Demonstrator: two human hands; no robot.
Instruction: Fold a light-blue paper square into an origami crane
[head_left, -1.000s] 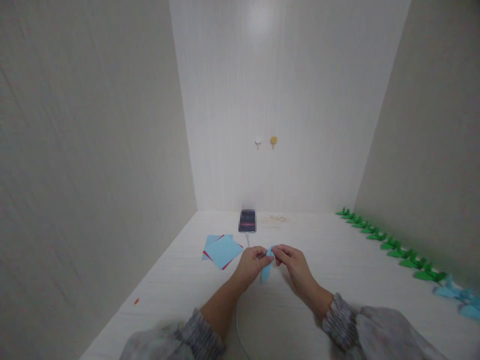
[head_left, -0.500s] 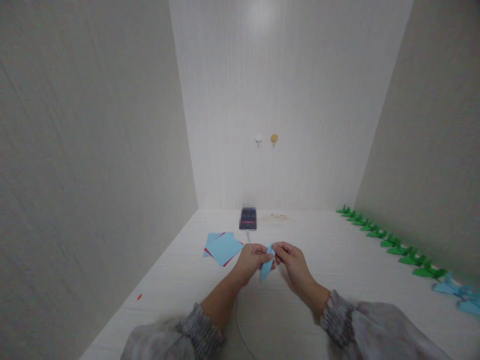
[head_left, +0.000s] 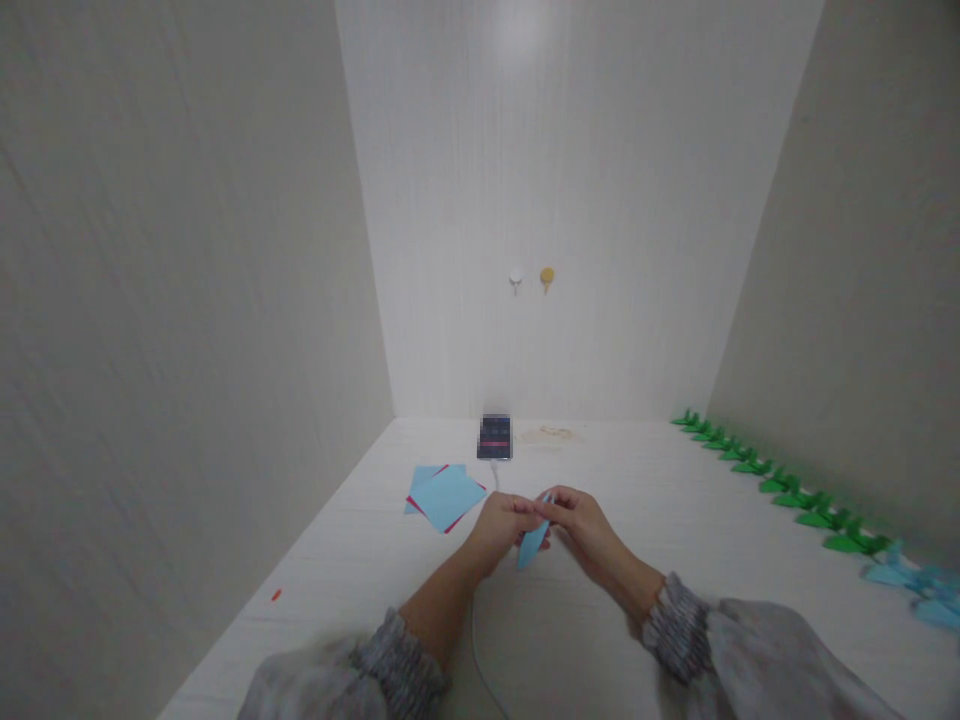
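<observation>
A narrow strip of folded light-blue paper (head_left: 532, 547) is held above the table between both hands. My left hand (head_left: 504, 522) pinches it from the left, thumb on top and fingers curled underneath. At its upper end my right hand (head_left: 577, 515) grips the paper between thumb and forefinger, close against the left thumb. The fingertips cover part of the upper folds. Left of my hands lies a small stack of square paper sheets (head_left: 448, 496), light blue with red edges showing beneath.
A phone (head_left: 495, 438) with a white cable (head_left: 478, 650) stands by the back wall. Several green folded paper figures (head_left: 787, 497) and light-blue ones (head_left: 892, 570) line the right wall. A red scrap (head_left: 277, 595) lies at left. Two hooks (head_left: 547, 276) hang on the wall.
My right thumb and fingers have shifted left over the paper's upper end, meeting the left thumb. The strip's lower tip has dropped slightly. The stack and figures have stayed put.
</observation>
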